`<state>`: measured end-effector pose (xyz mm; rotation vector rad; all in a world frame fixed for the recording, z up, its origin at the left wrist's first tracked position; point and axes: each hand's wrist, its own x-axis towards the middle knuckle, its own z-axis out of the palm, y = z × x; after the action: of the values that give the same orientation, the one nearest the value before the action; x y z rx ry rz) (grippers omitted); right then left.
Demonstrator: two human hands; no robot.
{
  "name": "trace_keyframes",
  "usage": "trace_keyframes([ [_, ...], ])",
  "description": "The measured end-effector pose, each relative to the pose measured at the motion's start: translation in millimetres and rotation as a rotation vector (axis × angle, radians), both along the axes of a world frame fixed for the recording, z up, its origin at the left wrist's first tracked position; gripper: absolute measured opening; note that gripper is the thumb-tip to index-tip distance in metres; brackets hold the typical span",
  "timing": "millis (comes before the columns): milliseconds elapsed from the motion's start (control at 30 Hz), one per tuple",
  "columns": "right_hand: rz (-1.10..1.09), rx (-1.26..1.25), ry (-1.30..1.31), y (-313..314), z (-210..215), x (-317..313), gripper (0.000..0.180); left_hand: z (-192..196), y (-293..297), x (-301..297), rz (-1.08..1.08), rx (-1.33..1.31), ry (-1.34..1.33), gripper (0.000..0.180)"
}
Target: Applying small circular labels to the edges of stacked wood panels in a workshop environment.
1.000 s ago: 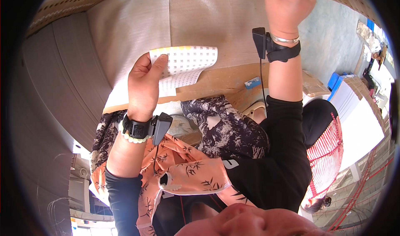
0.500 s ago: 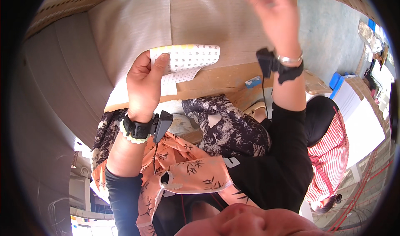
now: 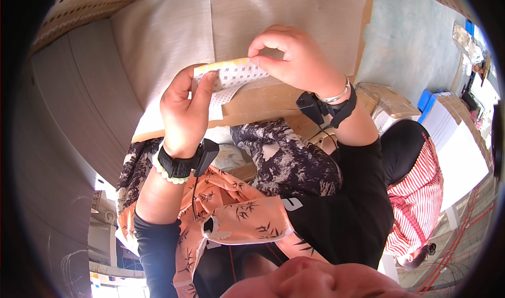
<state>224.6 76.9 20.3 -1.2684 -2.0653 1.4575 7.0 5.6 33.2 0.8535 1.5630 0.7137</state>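
Observation:
A white sheet of small printed labels (image 3: 231, 77), with a yellow strip along its top edge, is held over a brown paper-covered surface. My left hand (image 3: 183, 111) is closed on its left end, thumb on the front face. The sheet's lower part bends back underneath. At the upper right edge, my right hand (image 3: 304, 61) pinches with thumb and forefinger. Whether a single label sits between those fingertips is too small to tell. Each wrist wears a black strapped device.
Brown paper (image 3: 158, 45) covers the surface ahead, with a cardboard edge (image 3: 258, 106) nearer me. Tall grey sheets (image 3: 79, 87) stand at the left. On the right are a wrapped carton (image 3: 392, 100) and a person in a red-and-white striped top (image 3: 413, 198).
My right hand has come down and left from the upper right to the sheet's edge, its fingers now pinching there. My left hand keeps its hold, with the sheet slightly tilted.

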Motion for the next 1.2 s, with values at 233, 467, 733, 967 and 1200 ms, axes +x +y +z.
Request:
trace_keyframes([
  [233,-0.031,-0.153,0.044,-2,-7,4,0.007,-5,1,7,0.004,0.043,-0.019,0.017],
  [467,-0.021,0.008,0.058,2,-2,1,0.007,1,7,2,0.005,-0.085,-0.101,0.019],
  [733,-0.055,0.096,0.058,12,15,-10,0.011,15,22,-1,0.123,-0.219,-0.309,0.017],
  [967,-0.285,0.643,-0.176,67,38,34,0.011,15,24,-5,0.198,-0.251,-0.323,0.017],
  [1200,-0.402,1.132,-0.450,103,47,56,0.013,14,24,-2,0.176,-0.263,-0.322,0.017],
])
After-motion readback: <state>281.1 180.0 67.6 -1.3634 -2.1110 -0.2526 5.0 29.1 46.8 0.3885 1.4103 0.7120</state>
